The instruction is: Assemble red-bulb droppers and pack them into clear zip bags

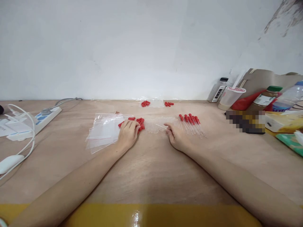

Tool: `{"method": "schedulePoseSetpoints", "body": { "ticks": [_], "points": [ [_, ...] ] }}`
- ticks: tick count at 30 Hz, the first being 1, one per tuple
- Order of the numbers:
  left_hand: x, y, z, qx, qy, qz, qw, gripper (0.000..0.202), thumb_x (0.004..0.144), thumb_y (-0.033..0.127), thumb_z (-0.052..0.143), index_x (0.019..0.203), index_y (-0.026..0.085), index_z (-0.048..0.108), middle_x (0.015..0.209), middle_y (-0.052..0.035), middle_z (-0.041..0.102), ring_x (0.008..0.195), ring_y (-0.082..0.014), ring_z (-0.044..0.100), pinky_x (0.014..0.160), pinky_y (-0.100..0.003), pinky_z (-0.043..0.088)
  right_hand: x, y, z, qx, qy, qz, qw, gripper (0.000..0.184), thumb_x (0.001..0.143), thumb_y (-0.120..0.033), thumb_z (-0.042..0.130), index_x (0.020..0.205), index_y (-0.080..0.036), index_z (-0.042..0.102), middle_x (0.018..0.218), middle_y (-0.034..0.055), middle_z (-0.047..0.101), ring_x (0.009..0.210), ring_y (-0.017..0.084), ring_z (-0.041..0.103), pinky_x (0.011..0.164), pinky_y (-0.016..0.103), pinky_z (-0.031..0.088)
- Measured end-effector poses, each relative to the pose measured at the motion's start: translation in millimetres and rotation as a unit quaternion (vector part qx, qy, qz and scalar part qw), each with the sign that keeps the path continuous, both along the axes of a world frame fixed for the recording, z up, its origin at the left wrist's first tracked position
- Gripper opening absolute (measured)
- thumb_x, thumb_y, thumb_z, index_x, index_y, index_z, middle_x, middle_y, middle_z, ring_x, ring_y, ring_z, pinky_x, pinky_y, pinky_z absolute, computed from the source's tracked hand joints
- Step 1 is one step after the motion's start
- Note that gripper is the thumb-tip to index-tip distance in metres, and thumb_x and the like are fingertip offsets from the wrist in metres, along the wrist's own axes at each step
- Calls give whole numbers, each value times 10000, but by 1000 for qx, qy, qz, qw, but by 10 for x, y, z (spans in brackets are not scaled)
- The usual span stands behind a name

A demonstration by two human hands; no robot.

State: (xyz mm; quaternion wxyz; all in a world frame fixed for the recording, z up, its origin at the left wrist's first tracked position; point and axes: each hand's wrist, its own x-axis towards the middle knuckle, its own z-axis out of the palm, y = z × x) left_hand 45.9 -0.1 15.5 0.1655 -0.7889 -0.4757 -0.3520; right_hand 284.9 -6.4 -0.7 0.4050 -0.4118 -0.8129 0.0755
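In the head view, the left hand [128,132] curls over red bulbs [141,121], its hold unclear. The right hand [176,135] pinches one clear tube [161,126] over a tube row [150,124], beside about seven red-topped tubes [190,119]. One cup's [230,99] red lettering is unreadable.

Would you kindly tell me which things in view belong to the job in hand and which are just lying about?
Likely in the job:
loose red caps, at the left hand
clear tubes, one in the right hand
red-capped tubes
clear bags, probably

Apparently just lying about:
power strip
white cup
green-capped bottle
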Motion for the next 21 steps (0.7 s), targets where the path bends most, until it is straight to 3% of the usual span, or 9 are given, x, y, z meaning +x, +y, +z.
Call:
{"method": "schedulePoseSetpoints", "body": {
  "ticks": [4, 7, 10, 15, 17, 21],
  "points": [
    [136, -128, 25, -77, -80, -81, 990, 121, 868, 219, 414, 826, 171, 516, 813, -32, 602, 800, -175, 516, 734, -299, 412, -31, -47, -6, 33, -24, 72, 997, 288, 880, -194, 321, 1094, -187, 513, 910, 80, 613, 835, 174, 569, 739, 321, 454],
    [230, -218, 50, -171, -147, -97, 969, 100, 864, 233, 422, 822, 179, 495, 775, -6, 583, 692, -133, 536, 638, -251, 426, -38, -56, 5, 37, -17, 87, 995, 278, 881, -184, 329, 1070, -176, 533, 911, 78, 616, 829, 162, 569, 737, 309, 458],
    [268, -242, 46, -211, -195, -104, 952, 95, 852, 254, 443, 817, 183, 495, 747, 6, 573, 667, -123, 548, 609, -237, 436, -43, -55, 7, 37, -13, 89, 995, 268, 882, -193, 340, 1064, -179, 536, 935, 78, 623, 852, 162, 574, 746, 310, 457],
    [263, -195, -20, -291, -292, -186, 892, 167, 862, 311, 423, 906, 170, 499, 826, -24, 588, 708, -135, 617, 622, -260, 504, -43, -57, -2, 38, -40, 93, 994, 270, 883, -220, 358, 1078, -185, 541, 983, 75, 639, 892, 169, 579, 783, 329, 429],
    [259, -183, -32, -288, -277, -192, 896, 199, 851, 328, 454, 936, 166, 531, 854, -38, 605, 732, -143, 621, 665, -280, 509, -45, -70, 2, 30, -46, 89, 994, 272, 884, -224, 360, 1075, -178, 547, 985, 74, 643, 891, 167, 581, 787, 327, 416],
    [246, -182, -18, -239, -205, -160, 936, 195, 798, 335, 549, 894, 175, 607, 841, -37, 637, 749, -154, 596, 668, -280, 487, -61, -107, 29, 12, -54, 96, 994, 269, 881, -242, 375, 1063, -181, 563, 968, 63, 654, 829, 152, 592, 779, 315, 393]
  ]
}}
